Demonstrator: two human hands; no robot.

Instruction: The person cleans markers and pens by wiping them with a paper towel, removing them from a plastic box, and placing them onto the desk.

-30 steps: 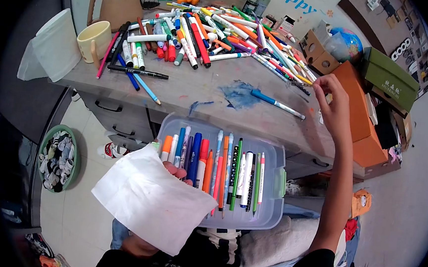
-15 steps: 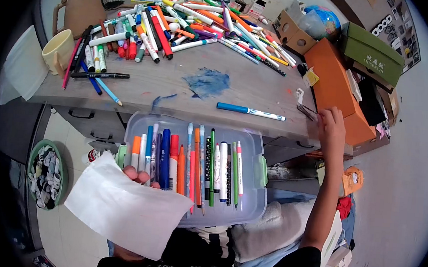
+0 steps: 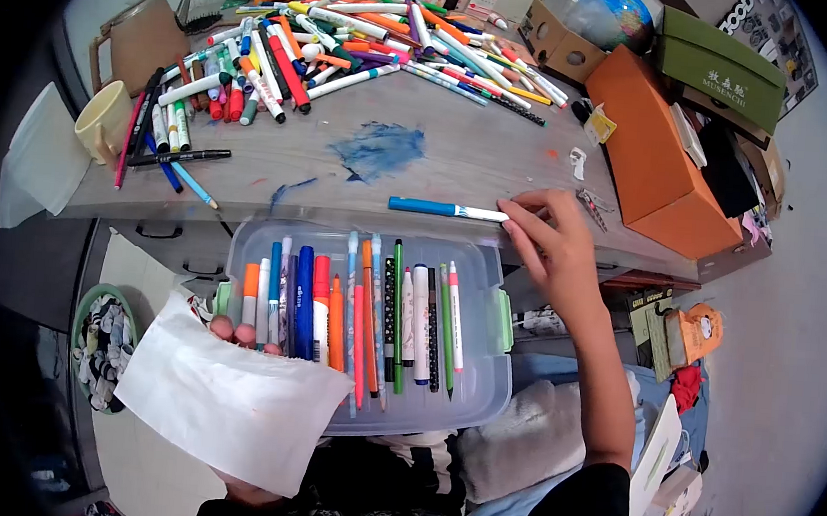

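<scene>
A blue-and-white marker lies across the front of the desk. My right hand has its thumb and forefinger pinched round the marker's white right end. My left hand holds a creased white sheet of paper at the left; its fingertips show over the upper edge, and the paper hides the rest. Behind the sheet, a clear plastic box with green clips carries a row of several markers, pens and pencils, partly covered by the paper. A small metallic item lies right of my right hand.
A big heap of markers covers the back of the desk. A cream mug stands at the left. On the right are an orange box and a green shoebox. A green basket sits on the floor.
My right hand has left the metallic item at the right and moved left to the blue-and-white marker, taking its end. My left hand still holds the paper. The view has shifted slightly.
</scene>
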